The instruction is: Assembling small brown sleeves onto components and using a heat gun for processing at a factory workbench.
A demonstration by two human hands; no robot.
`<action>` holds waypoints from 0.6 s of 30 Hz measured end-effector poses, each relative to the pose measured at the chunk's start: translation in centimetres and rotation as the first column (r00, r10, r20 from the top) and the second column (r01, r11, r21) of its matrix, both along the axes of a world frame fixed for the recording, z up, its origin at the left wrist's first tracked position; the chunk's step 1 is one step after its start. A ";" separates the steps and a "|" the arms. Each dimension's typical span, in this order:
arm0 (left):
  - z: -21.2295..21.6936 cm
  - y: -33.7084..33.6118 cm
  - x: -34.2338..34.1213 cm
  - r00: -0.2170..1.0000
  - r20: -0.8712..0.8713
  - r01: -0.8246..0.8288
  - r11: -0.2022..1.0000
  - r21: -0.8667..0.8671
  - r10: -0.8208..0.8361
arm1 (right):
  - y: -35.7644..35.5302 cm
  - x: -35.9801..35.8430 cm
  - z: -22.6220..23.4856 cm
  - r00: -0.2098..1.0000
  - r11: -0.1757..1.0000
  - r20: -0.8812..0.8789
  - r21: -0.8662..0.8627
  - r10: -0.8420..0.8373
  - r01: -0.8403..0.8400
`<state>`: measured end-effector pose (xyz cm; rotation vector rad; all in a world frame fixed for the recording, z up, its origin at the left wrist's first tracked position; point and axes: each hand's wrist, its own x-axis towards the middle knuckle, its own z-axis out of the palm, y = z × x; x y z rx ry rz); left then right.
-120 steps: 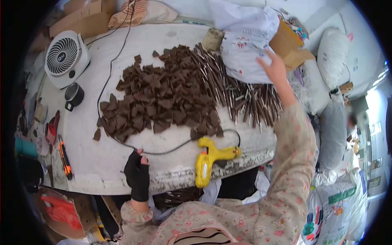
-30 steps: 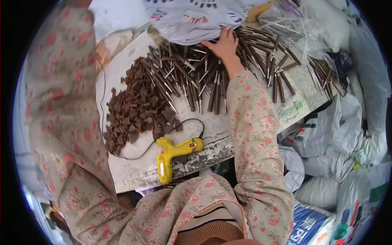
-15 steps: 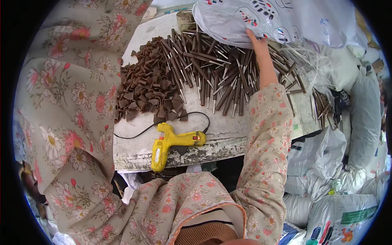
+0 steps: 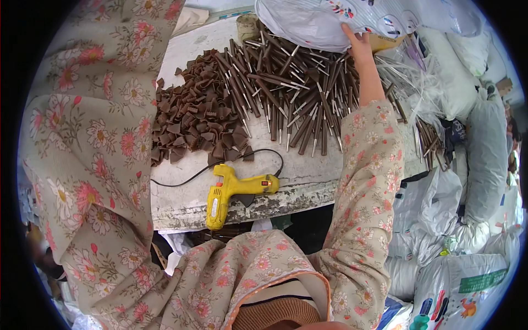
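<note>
My right hand [image 4: 361, 48] reaches to the far side of the table and grips the lower edge of a large white printed plastic bag [image 4: 302, 27]. Some of its fingers are hidden by the bag. My left arm, in a floral sleeve [image 4: 104, 126], is raised across the left side, and its hand is out of sight. Under and in front of the bag spreads a heap of dark brown rods [image 4: 286, 91] with silver metal ends. Left of them lies a pile of small curved brown pieces [image 4: 198, 118]. Nearer me rests a yellow glue gun [image 4: 231, 192].
The white worn tabletop [image 4: 308, 187] has a chipped front edge. A black cord [image 4: 192, 179] runs left from the glue gun. A round container [image 4: 248, 26] stands at the back. Clear plastic wrapping [image 4: 423, 88] and stuffed white bags [image 4: 462, 275] crowd the right side.
My right hand has moved slightly farther away and right, and the plastic bag has risen with it. A yellowish box-like thing now shows behind the hand. The glue gun stays put.
</note>
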<state>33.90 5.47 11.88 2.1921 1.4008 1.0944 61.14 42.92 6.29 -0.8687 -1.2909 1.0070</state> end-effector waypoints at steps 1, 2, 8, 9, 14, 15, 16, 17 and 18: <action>-0.8 -1.8 -0.2 1.000 -0.009 -0.006 0.999 -0.036 0.006 | 0.5 0.3 0.0 1.000 1.000 0.004 0.004 -0.009 0.009; -1.5 -3.5 -0.4 1.000 -0.016 -0.009 0.998 -0.064 0.008 | 1.3 0.8 -0.4 0.999 1.000 0.037 0.001 -0.023 0.023; -3.6 -12.5 -1.9 0.997 -0.055 -0.061 0.978 -0.199 0.052 | -1.0 0.0 2.3 0.993 1.000 -0.119 -0.007 0.009 -0.010; -3.4 -13.1 -2.1 0.997 -0.061 -0.054 0.979 -0.199 0.043 | -1.6 0.1 2.5 0.990 0.996 -0.143 -0.086 -0.005 -0.007; -0.9 -16.2 -4.2 0.992 -0.108 -0.076 0.986 -0.149 0.061 | -6.4 -2.5 3.2 0.835 0.900 -0.493 -0.205 0.244 -0.384; 0.5 -16.4 -4.8 0.991 -0.118 -0.079 0.989 -0.121 0.065 | -7.6 -3.1 3.8 0.833 0.907 -0.504 -0.201 0.227 -0.369; 1.6 -16.6 -5.7 0.990 -0.125 -0.082 0.994 -0.079 0.071 | -8.7 -3.4 5.0 0.743 0.888 -0.555 -0.017 0.375 -0.460; 3.2 -16.7 -6.4 0.989 -0.124 -0.083 0.996 -0.036 0.078 | -9.8 -3.4 6.3 0.643 0.837 -0.568 0.169 0.514 -0.520; 5.1 -15.8 -7.4 0.991 -0.121 -0.053 0.998 0.027 0.056 | -10.9 -2.3 8.1 0.661 0.869 -0.585 0.176 0.470 -0.463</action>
